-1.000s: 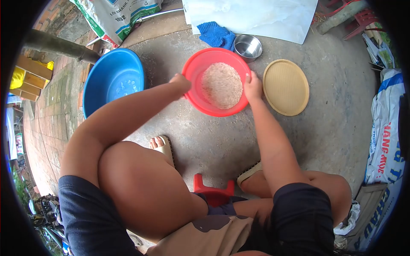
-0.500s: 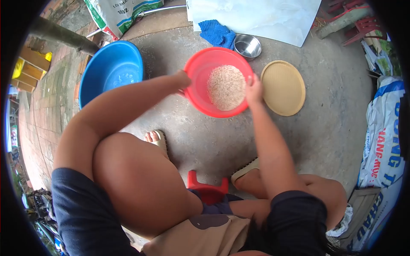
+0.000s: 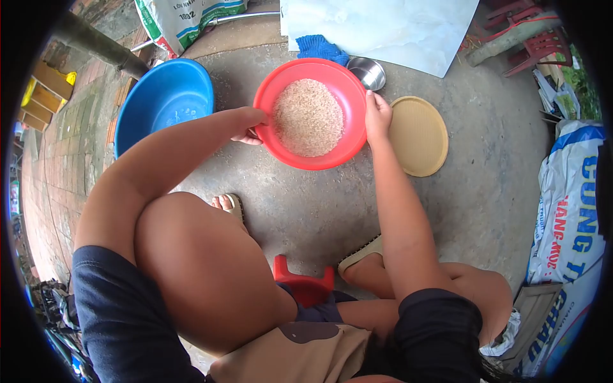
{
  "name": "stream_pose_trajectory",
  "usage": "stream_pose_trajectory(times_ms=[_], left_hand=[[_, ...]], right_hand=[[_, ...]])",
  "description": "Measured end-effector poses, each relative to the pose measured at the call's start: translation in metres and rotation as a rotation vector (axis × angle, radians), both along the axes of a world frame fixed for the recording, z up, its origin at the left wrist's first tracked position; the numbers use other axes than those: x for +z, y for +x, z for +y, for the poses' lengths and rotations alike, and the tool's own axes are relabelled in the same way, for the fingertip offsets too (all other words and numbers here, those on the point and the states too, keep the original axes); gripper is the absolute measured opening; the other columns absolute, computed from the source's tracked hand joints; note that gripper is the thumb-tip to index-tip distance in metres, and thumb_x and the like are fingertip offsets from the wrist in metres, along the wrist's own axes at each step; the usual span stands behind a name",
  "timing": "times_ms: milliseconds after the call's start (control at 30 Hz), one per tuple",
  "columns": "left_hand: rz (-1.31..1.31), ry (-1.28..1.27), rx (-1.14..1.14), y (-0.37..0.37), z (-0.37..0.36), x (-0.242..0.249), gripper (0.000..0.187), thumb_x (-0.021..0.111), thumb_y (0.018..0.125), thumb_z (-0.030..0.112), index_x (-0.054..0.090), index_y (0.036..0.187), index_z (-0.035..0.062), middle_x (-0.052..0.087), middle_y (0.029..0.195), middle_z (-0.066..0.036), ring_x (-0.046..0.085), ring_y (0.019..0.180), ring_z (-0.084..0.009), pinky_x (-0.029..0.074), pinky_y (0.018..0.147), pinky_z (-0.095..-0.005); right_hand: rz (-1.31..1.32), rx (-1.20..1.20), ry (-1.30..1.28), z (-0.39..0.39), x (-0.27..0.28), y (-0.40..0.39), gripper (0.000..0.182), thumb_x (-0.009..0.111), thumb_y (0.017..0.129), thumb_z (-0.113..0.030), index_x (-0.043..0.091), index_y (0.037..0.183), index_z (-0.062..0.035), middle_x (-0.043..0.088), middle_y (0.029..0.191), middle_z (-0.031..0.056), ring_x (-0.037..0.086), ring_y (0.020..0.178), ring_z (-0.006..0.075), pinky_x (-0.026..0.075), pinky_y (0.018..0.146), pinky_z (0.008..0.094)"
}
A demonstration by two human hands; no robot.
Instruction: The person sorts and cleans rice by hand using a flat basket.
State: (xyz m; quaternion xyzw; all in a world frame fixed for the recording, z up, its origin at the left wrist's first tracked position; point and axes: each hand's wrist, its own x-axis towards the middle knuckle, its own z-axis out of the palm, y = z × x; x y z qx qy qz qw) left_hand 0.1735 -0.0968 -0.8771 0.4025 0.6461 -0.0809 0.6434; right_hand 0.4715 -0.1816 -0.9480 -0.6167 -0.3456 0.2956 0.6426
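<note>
Between my hands is a red plastic basin (image 3: 310,163), held out in front of me over the concrete. Pale grains that look like rice (image 3: 309,118) lie in it, gathered toward its left side. My left hand (image 3: 250,126) grips the basin's left rim. On the opposite rim, my right hand (image 3: 378,116) is closed with the thumb on top; its other fingers are partly hidden. Just behind the basin sit a steel bowl (image 3: 368,73) and a blue cloth (image 3: 320,48). A round tan tray (image 3: 418,137) lies beside my right hand.
A large blue tub (image 3: 165,105) stands at the left, near a post (image 3: 102,48). A pale board (image 3: 383,29) lies at the back. Printed sacks (image 3: 565,204) line the right side, with red chairs (image 3: 539,51) behind. Under me is a red stool (image 3: 305,285).
Both hands have shifted the basin left and slightly up in view. The grains have slid from the basin's right side to its left. Motion blur on the hands and basin has gone.
</note>
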Motion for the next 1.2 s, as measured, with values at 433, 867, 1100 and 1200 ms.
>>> stream_pose_trajectory(times_ms=[433, 867, 1100, 1200], left_hand=[[0.061, 0.068, 0.193, -0.032, -0.081, 0.004, 0.026, 0.055, 0.079, 0.006, 0.056, 0.104, -0.0003, 0.059, 0.087, -0.015, 0.062, 0.059, -0.0256, 0.056, 0.046, -0.0345], [-0.335, 0.457, 0.504, -0.027, -0.055, 0.069, 0.028, 0.048, 0.084, 0.01, 0.05, 0.111, 0.0046, 0.061, 0.093, -0.011, 0.062, 0.066, -0.0229, 0.053, 0.051, -0.032], [-0.505, 0.432, 0.554, -0.039, -0.057, 0.074, 0.032, 0.05, 0.083, 0.01, 0.047, 0.114, 0.006, 0.061, 0.091, -0.011, 0.06, 0.066, -0.0223, 0.051, 0.051, -0.0317], [-0.507, 0.565, 0.393, -0.047, -0.053, 0.08, 0.034, 0.045, 0.084, 0.006, 0.046, 0.118, 0.0066, 0.061, 0.093, -0.011, 0.062, 0.063, -0.0209, 0.05, 0.048, -0.0315]], right_hand=[[-0.864, -0.026, -1.25, -0.085, -0.025, 0.013, 0.048, 0.058, 0.083, -0.033, 0.048, 0.122, -0.0071, 0.042, 0.133, 0.0149, 0.04, 0.123, 0.0348, 0.038, 0.098, 0.0429], [0.056, 0.704, -0.842, -0.085, -0.025, -0.098, 0.043, 0.051, 0.088, -0.034, 0.05, 0.121, -0.006, 0.06, 0.114, 0.0137, 0.063, 0.091, 0.0293, 0.048, 0.078, 0.0386], [0.492, 0.293, -0.587, -0.033, 0.065, -0.053, 0.053, 0.034, 0.094, -0.048, 0.04, 0.13, -0.0086, 0.05, 0.126, 0.0168, 0.054, 0.107, 0.0304, 0.04, 0.091, 0.0453], [0.203, 0.37, -0.632, -0.005, 0.136, -0.022, 0.054, 0.039, 0.094, -0.044, 0.032, 0.135, -0.0087, 0.047, 0.127, 0.0165, 0.053, 0.107, 0.0313, 0.041, 0.093, 0.0462]])
